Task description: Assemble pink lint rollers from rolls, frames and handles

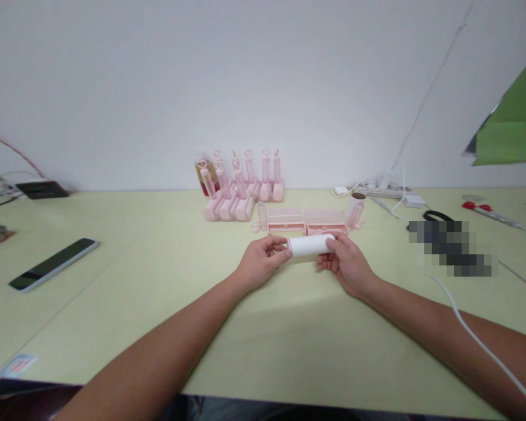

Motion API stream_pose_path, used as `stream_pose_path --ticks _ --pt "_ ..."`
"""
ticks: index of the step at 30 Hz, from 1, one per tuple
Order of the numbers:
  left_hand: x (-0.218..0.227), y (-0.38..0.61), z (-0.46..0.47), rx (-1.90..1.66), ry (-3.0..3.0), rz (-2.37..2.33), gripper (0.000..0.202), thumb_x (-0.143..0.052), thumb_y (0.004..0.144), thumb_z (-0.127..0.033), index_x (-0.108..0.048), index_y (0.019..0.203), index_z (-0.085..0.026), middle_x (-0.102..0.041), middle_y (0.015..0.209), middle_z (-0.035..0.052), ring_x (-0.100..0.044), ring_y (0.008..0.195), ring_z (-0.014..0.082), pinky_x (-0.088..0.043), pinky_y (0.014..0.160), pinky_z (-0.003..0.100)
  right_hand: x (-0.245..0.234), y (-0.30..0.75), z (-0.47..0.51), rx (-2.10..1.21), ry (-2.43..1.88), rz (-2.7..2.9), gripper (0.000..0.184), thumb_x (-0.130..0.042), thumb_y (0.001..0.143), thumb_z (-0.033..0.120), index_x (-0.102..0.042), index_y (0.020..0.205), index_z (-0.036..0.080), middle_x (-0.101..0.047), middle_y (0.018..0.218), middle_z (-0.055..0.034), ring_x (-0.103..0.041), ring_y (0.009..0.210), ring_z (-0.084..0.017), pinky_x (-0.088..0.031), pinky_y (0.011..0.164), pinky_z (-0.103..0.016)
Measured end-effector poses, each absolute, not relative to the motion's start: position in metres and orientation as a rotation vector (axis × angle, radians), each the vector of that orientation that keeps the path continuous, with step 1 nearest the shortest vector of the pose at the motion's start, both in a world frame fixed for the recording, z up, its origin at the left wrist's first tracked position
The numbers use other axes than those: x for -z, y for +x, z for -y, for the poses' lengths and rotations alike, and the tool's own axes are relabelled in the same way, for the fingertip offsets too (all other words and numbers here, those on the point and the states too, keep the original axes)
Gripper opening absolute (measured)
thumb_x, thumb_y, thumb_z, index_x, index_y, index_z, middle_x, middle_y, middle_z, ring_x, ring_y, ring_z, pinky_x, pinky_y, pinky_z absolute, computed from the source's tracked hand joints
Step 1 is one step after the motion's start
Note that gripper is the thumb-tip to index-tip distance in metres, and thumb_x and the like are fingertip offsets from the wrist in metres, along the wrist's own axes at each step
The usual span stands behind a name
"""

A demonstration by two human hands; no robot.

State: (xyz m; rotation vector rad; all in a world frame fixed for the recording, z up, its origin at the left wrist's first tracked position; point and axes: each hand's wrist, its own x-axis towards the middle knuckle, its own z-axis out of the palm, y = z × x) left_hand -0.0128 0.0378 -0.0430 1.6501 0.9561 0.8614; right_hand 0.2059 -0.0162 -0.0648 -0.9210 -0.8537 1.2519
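Observation:
A white paper roll [311,245], like a lint roller's sticky roll, lies level between my hands above the table. My left hand [266,260] pinches its left end, where a thin pink rim shows. On the right end, my right hand [344,264] grips with thumb and fingers. Just behind the roll are two open pink cases [286,227] with clear lids. A pink handle [262,216] stands at their left. To their right stand another roll [357,204] with a brown core and a pink handle.
Several pink lint rollers [241,206] with heart-topped handles stand by the wall, beside a yellow-red packet [208,175]. A phone [55,264] lies at left. White cables [401,187], red-handled scissors [491,211] and a blurred-out dark item [453,248] are at right. One white cable crosses my right forearm.

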Motion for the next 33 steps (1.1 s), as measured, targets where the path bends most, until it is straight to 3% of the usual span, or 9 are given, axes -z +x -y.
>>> stream_pose_path --ticks 6,11,14,21,26,33 --pt "0.042 -0.011 -0.035 -0.867 1.684 -0.913 0.049 -0.074 0.074 -0.043 -0.064 0.112 -0.013 -0.068 0.088 0.0043 -0.048 0.052 0.0061 -0.036 0.050 0.020 0.059 0.203 0.019 -1.293 -0.924 0.857 0.032 -0.069 0.082 0.035 -0.053 0.107 0.023 -0.063 0.074 0.0012 -0.063 0.058 -0.015 -0.058 0.052 -0.030" --pt "0.039 -0.011 -0.035 -0.962 1.685 -0.923 0.070 -0.075 0.075 -0.042 -0.045 0.134 -0.019 -0.064 0.089 0.0011 -0.049 0.053 0.0055 -0.035 0.049 0.019 0.059 0.204 0.016 -1.279 -0.902 0.747 0.024 -0.067 0.085 0.033 -0.054 0.102 0.022 -0.063 0.072 0.0007 -0.061 0.056 -0.013 -0.056 0.051 -0.026" --pt "0.041 -0.009 -0.034 -0.983 1.658 -0.945 0.073 -0.073 0.077 -0.040 -0.037 0.138 -0.021 -0.062 0.087 -0.0014 -0.048 0.051 0.0050 -0.035 0.048 0.018 0.062 0.206 0.013 -1.290 -0.897 0.693 0.022 -0.066 0.086 0.031 -0.053 0.100 0.022 -0.064 0.072 0.0002 -0.061 0.056 -0.012 -0.056 0.050 -0.025" --pt "0.054 0.003 -0.036 -0.817 1.857 -0.943 0.042 -0.064 0.080 -0.027 -0.060 0.120 -0.016 -0.066 0.089 0.0023 -0.050 0.056 0.0072 -0.038 0.051 0.020 0.063 0.207 0.012 -1.333 -0.897 0.725 0.020 -0.064 0.088 0.029 -0.054 0.102 0.021 -0.068 0.077 -0.0027 -0.064 0.059 -0.013 -0.058 0.055 -0.027" --pt "0.052 -0.006 -0.042 -0.808 2.053 -1.117 0.038 -0.062 0.080 -0.027 -0.064 0.116 -0.014 -0.066 0.084 0.0015 -0.052 0.062 0.0104 -0.041 0.058 0.023 0.063 0.207 0.011 -1.278 -0.885 0.685 0.018 -0.062 0.088 0.029 -0.056 0.102 0.019 -0.069 0.074 -0.0038 -0.064 0.058 -0.014 -0.057 0.051 -0.026" --pt "0.045 -0.009 -0.036 -0.563 2.452 -1.194 0.036 -0.060 0.083 -0.034 -0.067 0.115 -0.020 -0.066 0.102 0.0052 -0.061 0.077 0.0168 -0.047 0.072 0.029 0.063 0.216 0.003 -1.177 -0.855 0.518 0.020 -0.057 0.089 0.033 -0.061 0.100 0.017 -0.065 0.067 -0.0013 -0.056 0.049 -0.012 -0.053 0.045 -0.024"
